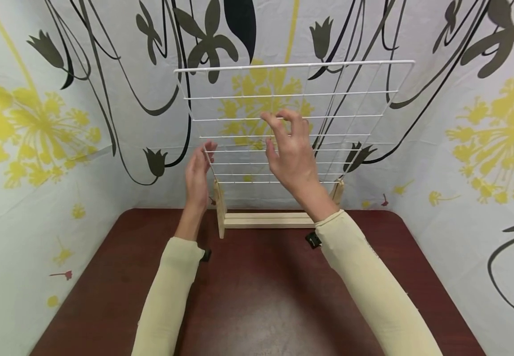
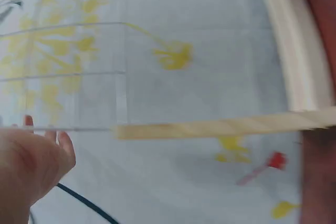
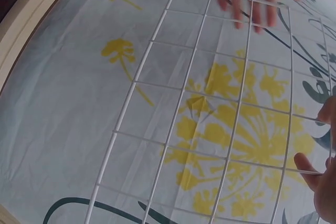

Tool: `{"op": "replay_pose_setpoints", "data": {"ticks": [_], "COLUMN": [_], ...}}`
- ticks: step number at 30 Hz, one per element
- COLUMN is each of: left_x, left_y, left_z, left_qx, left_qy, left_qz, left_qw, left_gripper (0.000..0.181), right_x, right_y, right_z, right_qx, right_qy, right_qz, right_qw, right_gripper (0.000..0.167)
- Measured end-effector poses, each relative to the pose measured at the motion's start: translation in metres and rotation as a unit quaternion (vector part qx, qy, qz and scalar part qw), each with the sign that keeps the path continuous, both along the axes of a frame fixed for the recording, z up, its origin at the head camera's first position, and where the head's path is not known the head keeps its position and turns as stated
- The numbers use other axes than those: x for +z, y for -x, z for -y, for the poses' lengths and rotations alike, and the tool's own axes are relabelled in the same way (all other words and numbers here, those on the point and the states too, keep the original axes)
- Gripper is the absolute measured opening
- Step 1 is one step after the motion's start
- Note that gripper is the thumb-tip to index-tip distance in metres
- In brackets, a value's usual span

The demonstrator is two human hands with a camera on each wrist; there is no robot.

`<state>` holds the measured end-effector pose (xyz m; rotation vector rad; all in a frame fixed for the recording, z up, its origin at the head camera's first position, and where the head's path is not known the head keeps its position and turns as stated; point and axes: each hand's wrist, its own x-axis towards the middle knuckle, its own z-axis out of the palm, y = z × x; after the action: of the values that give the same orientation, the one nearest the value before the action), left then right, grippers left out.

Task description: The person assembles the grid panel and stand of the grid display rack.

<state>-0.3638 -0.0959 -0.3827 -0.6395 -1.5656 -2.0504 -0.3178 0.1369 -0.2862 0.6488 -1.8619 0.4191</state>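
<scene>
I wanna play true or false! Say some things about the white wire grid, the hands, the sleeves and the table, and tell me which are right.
1. The white wire grid rises above a wooden base. True.
2. Both sleeves are blue. False: the sleeves are pale yellow.
3. The left hand is by the grid's left edge. True.
4. The tabletop is white. False: the tabletop is reddish brown.
5. In the head view, the right hand covers part of the grid. True.

The left hand (image 1: 198,178) extends; the right hand (image 1: 293,153) curves loosely.
</scene>
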Motion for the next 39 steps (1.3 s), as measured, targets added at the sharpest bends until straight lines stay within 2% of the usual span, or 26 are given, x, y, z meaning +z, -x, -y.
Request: {"op": "replay_pose_setpoints", "data": {"ticks": [3, 8, 12, 18, 21, 24, 26, 28, 31, 34, 37, 39], "left_x": [0.02, 0.044, 0.054, 0.064, 0.067, 0.07, 0.072, 0.073, 0.075, 0.076, 0.076, 0.075], "left_y": [-0.005, -0.011, -0.012, -0.01, -0.011, -0.012, -0.012, -0.011, -0.008, -0.005, -0.002, -0.001], "left_z": [-0.005, -0.014, -0.018, -0.018, -0.016, -0.014, -0.014, -0.014, -0.017, -0.022, -0.024, -0.025], "left_qx": [0.024, 0.025, 0.016, 0.001, -0.008, -0.014, -0.018, -0.02, -0.017, -0.012, -0.006, 0.001], "left_qy": [0.012, -0.015, -0.038, -0.087, -0.107, -0.12, -0.125, -0.128, -0.131, -0.137, -0.144, -0.15], "left_qz": [-0.027, -0.049, -0.031, 0.0, -0.002, -0.007, -0.008, -0.006, -0.005, -0.008, -0.013, -0.015], "left_qw": [0.9993, 0.9984, 0.9987, 0.9962, 0.9942, 0.9926, 0.992, 0.9916, 0.9912, 0.9905, 0.9895, 0.9885], "left_gripper": [0.06, 0.054, 0.046, 0.038, 0.034, 0.031, 0.031, 0.031, 0.031, 0.031, 0.03, 0.031], "right_x": [0.0, 0.001, 0.002, 0.002, -0.001, -0.007, -0.012, -0.017, -0.021, -0.016, -0.003, 0.006], "right_y": [-0.001, -0.004, -0.007, -0.008, -0.008, -0.007, -0.007, -0.008, -0.008, -0.009, -0.015, -0.022], "right_z": [-0.002, -0.006, -0.008, -0.01, -0.012, -0.02, -0.027, -0.036, -0.048, -0.059, -0.066, -0.07], "right_qx": [0.005, 0.007, -0.004, -0.036, -0.027, -0.024, -0.022, -0.018, -0.017, -0.031, -0.035, -0.016], "right_qy": [-0.003, -0.014, -0.017, -0.03, -0.041, -0.047, -0.03, 0.013, 0.112, 0.227, 0.331, 0.393], "right_qz": [0.009, 0.034, 0.054, 0.069, 0.05, 0.012, -0.025, -0.066, -0.124, -0.154, -0.14, -0.093], "right_qw": [0.9999, 0.9993, 0.9984, 0.9965, 0.9975, 0.9985, 0.999, 0.9976, 0.9858, 0.9611, 0.9324, 0.9147], "right_gripper": [0.061, 0.058, 0.058, 0.062, 0.059, 0.055, 0.053, 0.048, 0.036, 0.028, 0.028, 0.033]}}
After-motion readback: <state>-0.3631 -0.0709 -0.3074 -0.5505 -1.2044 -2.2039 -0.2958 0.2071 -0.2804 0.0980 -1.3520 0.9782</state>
